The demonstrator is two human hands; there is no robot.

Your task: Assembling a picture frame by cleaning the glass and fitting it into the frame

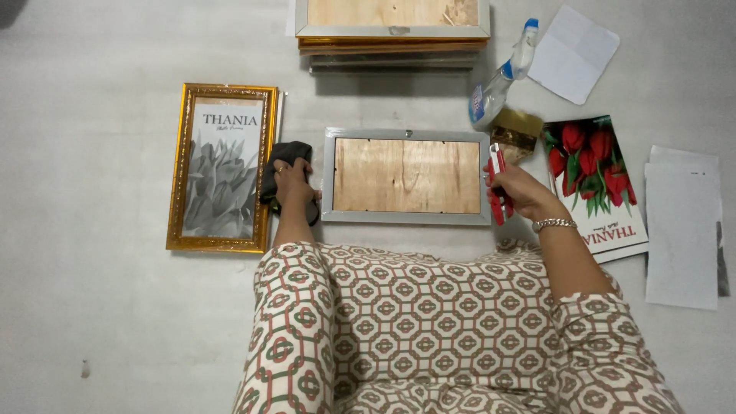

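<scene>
Patterned lap (429,330) lowest in view. Left hand (291,182) clutches dark cloth (285,157) beside silver frame (406,176), face-down. Right hand (517,192) grips red tool (498,184) at frame's right edge.

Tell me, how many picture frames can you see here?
At least 3: a gold frame at left, a silver frame face down in the middle, and a stack at top, which may hide more.

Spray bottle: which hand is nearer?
Right. The right hand, holding a red tool, sits just below the spray bottle; the left hand is far across the silver frame, on a dark cloth.
</scene>
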